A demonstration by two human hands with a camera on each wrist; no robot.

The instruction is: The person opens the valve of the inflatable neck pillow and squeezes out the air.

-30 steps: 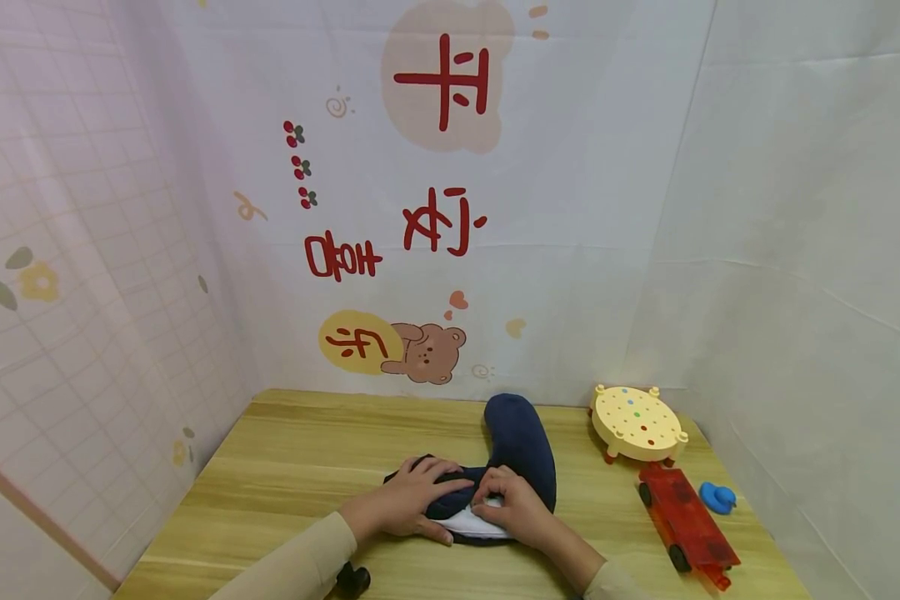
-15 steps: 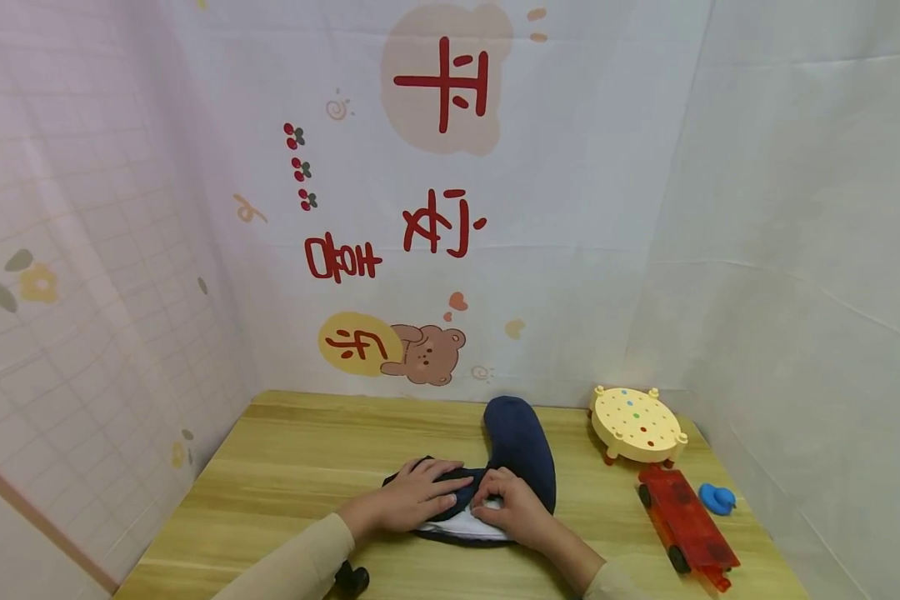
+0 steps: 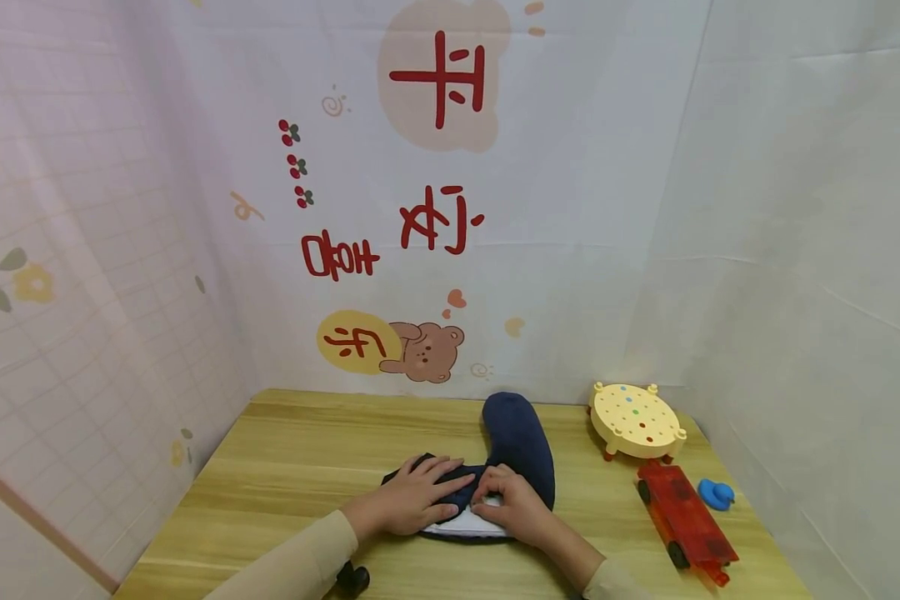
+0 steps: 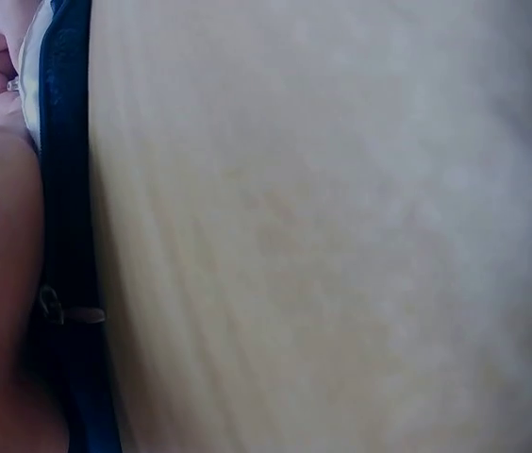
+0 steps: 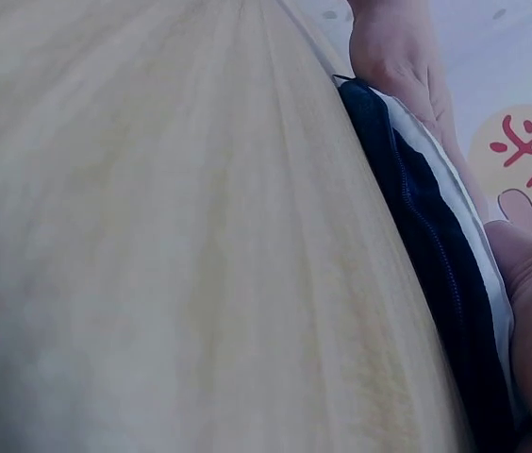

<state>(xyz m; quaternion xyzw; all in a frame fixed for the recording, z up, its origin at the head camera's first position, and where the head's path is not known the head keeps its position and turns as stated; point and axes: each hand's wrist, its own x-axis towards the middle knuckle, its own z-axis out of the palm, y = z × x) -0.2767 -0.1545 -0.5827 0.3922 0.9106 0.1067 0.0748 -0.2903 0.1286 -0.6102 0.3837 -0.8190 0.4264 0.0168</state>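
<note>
Head view bright, sharp, pinkish cast on left wall, wrist views dimmer, hazy, tabletop blurred.

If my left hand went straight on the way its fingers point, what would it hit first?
Most likely your right hand, just ahead of the left hand on the pillow; the exact depth is hard to judge.

Plain cream sleeves, bare fingers
</note>
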